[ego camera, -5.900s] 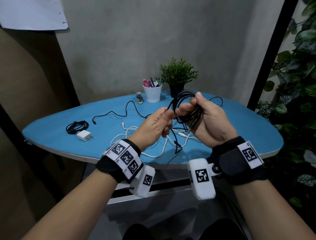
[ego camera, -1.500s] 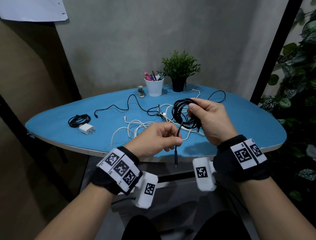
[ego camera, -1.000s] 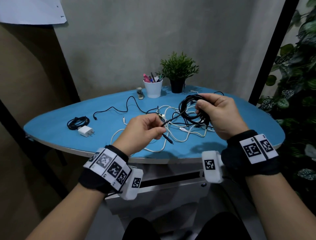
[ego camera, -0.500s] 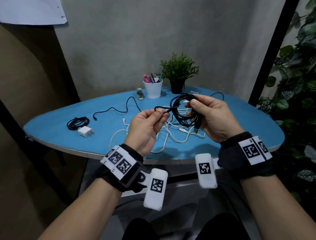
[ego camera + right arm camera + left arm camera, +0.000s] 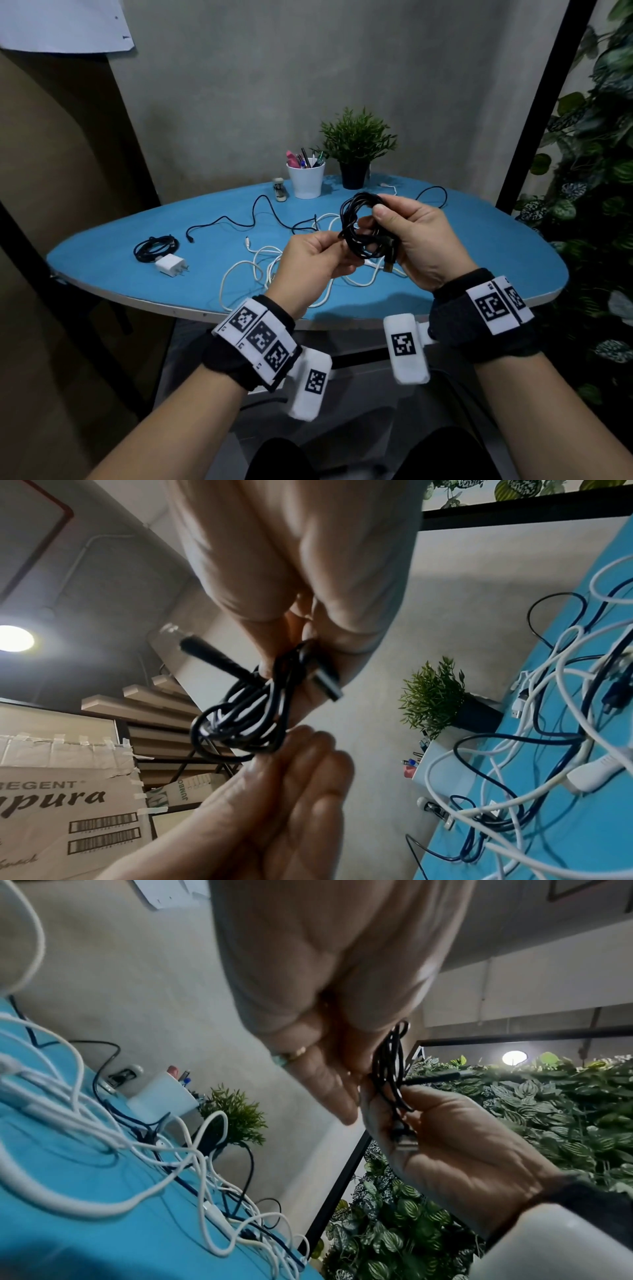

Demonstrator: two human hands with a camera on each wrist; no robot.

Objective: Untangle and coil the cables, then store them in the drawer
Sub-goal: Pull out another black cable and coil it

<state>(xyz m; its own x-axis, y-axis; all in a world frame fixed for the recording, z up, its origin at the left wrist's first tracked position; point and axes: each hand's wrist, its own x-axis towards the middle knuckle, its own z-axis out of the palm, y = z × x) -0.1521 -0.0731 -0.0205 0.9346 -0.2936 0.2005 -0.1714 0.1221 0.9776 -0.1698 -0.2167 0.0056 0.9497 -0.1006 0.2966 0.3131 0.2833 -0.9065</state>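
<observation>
- One black cable (image 5: 364,228), coiled, is pinched by the right hand (image 5: 416,240) above the table (image 5: 479,246).
- Its loose end, dangling a moment ago, is now drawn against the coil by the left hand (image 5: 313,265).
- White cables (image 5: 260,270) below remain tangled.

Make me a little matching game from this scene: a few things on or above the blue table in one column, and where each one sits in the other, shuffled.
Things:
1. coiled black cable
2. loose white cables
3. white square charger plug
4. white cup of pens

Places:
A. at the back of the table, beside the small green potted plant
B. held up between both hands
C. on the table's left side, next to a small black cable bundle
D. sprawled on the table under the hands

Pairs: 1-B, 2-D, 3-C, 4-A
</observation>
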